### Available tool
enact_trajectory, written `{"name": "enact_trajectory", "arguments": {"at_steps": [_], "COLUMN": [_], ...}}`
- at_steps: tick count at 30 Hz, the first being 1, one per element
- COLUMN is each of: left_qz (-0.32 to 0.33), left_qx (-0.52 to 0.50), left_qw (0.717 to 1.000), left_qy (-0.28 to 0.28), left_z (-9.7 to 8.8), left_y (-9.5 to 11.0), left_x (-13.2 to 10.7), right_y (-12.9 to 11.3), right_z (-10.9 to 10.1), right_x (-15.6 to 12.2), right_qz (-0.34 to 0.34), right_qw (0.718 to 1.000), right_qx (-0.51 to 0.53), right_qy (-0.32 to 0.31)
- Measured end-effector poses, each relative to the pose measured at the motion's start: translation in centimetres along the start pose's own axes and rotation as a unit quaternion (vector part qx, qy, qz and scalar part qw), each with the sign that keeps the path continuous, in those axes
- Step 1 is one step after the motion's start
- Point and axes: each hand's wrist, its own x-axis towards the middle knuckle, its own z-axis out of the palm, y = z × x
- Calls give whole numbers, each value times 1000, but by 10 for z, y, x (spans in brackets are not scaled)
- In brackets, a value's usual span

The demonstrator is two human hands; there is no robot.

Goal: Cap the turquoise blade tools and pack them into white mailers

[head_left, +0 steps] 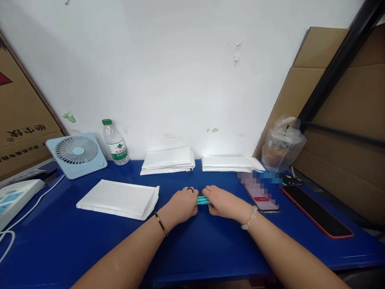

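Observation:
Between my two hands runs a short teal bundle (203, 200) of several thin strands or folds. My left hand (184, 204) is closed round its left end, a dark ring and a gold ring on the fingers. At its right end my right hand (221, 202) grips it in the same way. Both ends are hidden inside the fingers, so I cannot tell exactly what the bundle is. Left of my left hand a white padded envelope (117, 197) lies flat on the blue table (207, 249).
Stacked white envelopes (168, 158) and a second stack (227, 161) lie by the wall. At left are a blue fan (76, 154), a water bottle (114, 144) and a power strip (19, 198). Two phones (261, 194) and a bagged drink cup (279, 146) are at right.

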Motion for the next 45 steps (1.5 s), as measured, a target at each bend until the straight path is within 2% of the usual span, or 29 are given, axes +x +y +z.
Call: {"name": "enact_trajectory", "arguments": {"at_steps": [5, 11, 14, 17, 20, 23, 25, 29, 32, 36, 41, 45], "left_qz": [16, 1, 2, 7, -3, -44, -105, -202, -230, -183, -61, -29], "left_qx": [36, 25, 33, 41, 12, -30, -30, -24, -27, -24, -70, -116], "left_qw": [999, 1000, 999, 999, 1000, 998, 994, 972, 957, 974, 994, 992], "left_qy": [8, 9, -1, 1, 13, 13, -25, -121, -173, -135, -65, -28], "left_z": [1, 4, 3, -7, -30, -57, -67, -62, -58, -63, -58, -53], "left_y": [6, 2, 2, 5, 0, -30, -63, -125, -144, -135, -106, -82], "left_x": [4, 7, 8, 7, -6, -37, -64, -105, -113, -100, -68, -46], "right_y": [2, 1, 0, 0, 0, 3, 6, 9, 7, 2, 0, 1], "right_z": [7, 10, 8, 5, 4, 5, 5, 2, -3, -10, -15, -14], "right_x": [1, 3, 4, 5, 6, 6, 6, 4, 3, 2, 2, 1], "right_qz": [17, 20, 42, 50, 48, 48, 51, 54, 47, 47, 63, 80], "right_qw": [1000, 999, 998, 997, 997, 997, 997, 997, 998, 998, 993, 986], "right_qx": [-18, -31, -52, -63, -60, -63, -63, -50, -31, -25, -79, -136], "right_qy": [-1, 20, 2, -11, -11, -17, -18, -1, 22, 44, 61, 55]}}
